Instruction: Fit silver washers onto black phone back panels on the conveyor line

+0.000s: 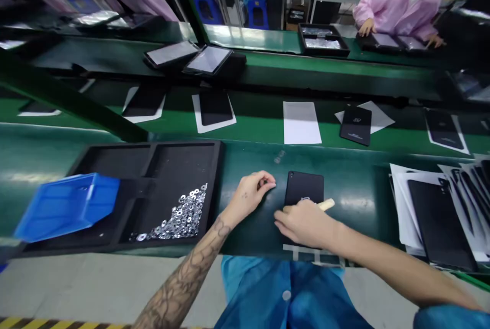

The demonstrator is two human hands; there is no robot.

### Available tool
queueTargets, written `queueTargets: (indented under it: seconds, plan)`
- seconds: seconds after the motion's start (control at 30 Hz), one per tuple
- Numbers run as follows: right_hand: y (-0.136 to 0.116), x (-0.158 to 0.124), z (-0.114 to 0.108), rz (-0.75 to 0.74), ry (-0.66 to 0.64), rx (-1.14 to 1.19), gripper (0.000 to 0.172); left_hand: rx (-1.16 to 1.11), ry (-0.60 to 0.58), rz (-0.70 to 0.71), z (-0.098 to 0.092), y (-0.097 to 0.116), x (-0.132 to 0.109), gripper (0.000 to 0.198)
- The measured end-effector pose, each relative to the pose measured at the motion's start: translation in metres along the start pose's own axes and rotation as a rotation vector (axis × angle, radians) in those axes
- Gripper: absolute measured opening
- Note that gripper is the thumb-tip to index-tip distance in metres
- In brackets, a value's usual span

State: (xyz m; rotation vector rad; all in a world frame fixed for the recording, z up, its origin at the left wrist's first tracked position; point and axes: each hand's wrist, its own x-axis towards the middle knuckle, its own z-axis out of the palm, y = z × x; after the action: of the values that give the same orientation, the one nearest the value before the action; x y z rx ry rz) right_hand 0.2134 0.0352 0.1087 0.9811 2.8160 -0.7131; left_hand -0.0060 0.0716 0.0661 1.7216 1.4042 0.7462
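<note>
A black tablet back cover [304,182] with a camera hole in its upper left corner lies on the green bench in front of me. My right hand [306,222] is closed over its lower part, around a tool with a short cream handle [326,204]; the tool's working end is hidden under the fingers. Left of the cover, my left hand [252,190] is held in a pinch just above the bench. Whatever sits between its fingertips is too small to name. Many small shiny metal rings [182,216] are heaped in the black tray [217,176] to the left.
A blue plastic bin [69,204] rests tilted on the tray's left side. On my right stand stacked black covers [440,217] with white sheets. Behind the bench, a green belt [260,120] carries covers on paper. Across it, a person in pink [401,5] handles panels.
</note>
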Motion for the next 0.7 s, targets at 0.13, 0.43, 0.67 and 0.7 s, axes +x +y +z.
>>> queueTargets:
  seconds: [0.13, 0.43, 0.67, 0.7]
  plan:
    - [0.049, -0.024, -0.038, 0.225, 0.375, 0.808, 0.031, 0.024, -0.176, 0.014, 0.014, 0.002, 0.044, 0.010]
    - [0.173, -0.032, 0.009, 0.163, 1.206, 1.840, 0.026, 0.116, -0.266, -0.055, 0.035, -0.003, 0.086, 0.011]
    - [0.172, -0.031, 0.011, 0.219, 1.129, 1.873, 0.025, 0.150, -0.308, -0.102, 0.034, 0.004, 0.092, 0.013]
    - [0.172, -0.031, 0.011, 0.210, 1.123, 1.883, 0.025, 0.149, -0.313, -0.111, 0.033, 0.005, 0.092, 0.014]
